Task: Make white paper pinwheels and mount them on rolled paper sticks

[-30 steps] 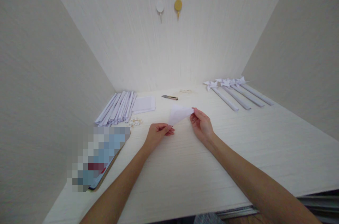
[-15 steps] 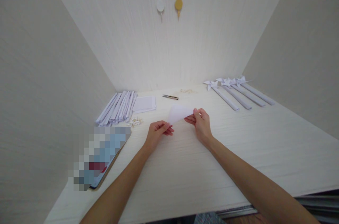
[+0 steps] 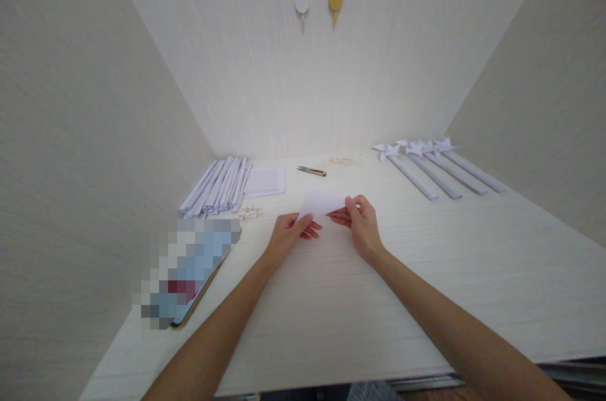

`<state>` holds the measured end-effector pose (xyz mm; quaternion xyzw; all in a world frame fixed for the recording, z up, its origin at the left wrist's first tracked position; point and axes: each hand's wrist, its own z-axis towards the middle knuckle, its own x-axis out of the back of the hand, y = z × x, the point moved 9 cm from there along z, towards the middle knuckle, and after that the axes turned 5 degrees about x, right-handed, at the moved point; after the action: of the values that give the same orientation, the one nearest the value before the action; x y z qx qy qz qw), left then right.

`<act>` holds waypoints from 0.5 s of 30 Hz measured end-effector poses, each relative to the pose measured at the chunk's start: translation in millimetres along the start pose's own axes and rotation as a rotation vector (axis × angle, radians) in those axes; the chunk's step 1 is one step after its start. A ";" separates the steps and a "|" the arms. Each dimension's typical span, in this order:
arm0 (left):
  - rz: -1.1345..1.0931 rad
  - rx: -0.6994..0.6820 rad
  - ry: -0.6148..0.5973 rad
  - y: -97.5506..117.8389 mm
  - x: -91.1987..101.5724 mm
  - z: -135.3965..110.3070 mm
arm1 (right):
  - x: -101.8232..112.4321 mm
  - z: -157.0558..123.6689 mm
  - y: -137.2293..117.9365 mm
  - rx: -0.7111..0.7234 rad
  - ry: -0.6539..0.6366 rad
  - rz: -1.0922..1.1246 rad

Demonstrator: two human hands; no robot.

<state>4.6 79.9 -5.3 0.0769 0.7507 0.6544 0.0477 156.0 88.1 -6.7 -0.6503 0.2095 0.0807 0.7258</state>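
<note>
Between my hands a small sheet of white paper [image 3: 322, 202] is held just above the table, its outline slanting to a point at the right. My left hand [image 3: 290, 233] pinches its lower left corner, thumb on top and the other fingers beneath. The right corner sits between the thumb and fingers of my right hand [image 3: 360, 221]. Behind the paper lies a pair of thread snips [image 3: 311, 171]. A stack of square white paper [image 3: 265, 181] rests farther back on the left.
Rolled paper sticks [image 3: 218, 186] are piled at the back left, near small white pieces [image 3: 250, 212]. A blurred flat device [image 3: 203, 275] lies at the left. Paper pinwheels on sticks [image 3: 414, 167] line the back right. Two hooks, one yellow [image 3: 336, 0], hang on the wall.
The view has shifted slightly, so the background sits farther right. My left hand has moved a little up and right along the paper's edge, with the thumb farther over it. Both hands still hold it.
</note>
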 end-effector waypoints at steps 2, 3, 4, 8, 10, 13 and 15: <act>-0.034 -0.001 -0.018 -1.1 -0.5 0.8 | -1.8 -0.1 1.4 -0.010 -0.009 0.018; -0.049 -0.002 -0.023 -1.7 -0.2 1.4 | -2.3 0.2 2.4 -0.020 -0.011 0.035; -0.062 -0.003 -0.024 -2.2 0.3 1.8 | -2.9 0.5 3.7 -0.032 -0.016 0.056; -0.103 0.001 -0.019 -3.2 1.8 2.5 | -7.5 1.3 8.6 -0.085 -0.054 0.170; -0.120 0.005 -0.014 -3.0 2.1 2.2 | -11.7 0.9 10.5 -0.111 -0.094 0.223; -0.135 0.007 -0.014 -2.9 2.2 1.9 | -16.7 -0.2 12.4 -0.147 -0.145 0.273; -0.139 0.002 -0.020 -2.9 1.9 1.9 | -18.0 -1.1 12.9 -0.167 -0.153 0.299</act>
<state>2.9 81.7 -8.4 0.0309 0.7543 0.6480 0.1004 134.6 91.6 -11.1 -0.6619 0.2408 0.2539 0.6629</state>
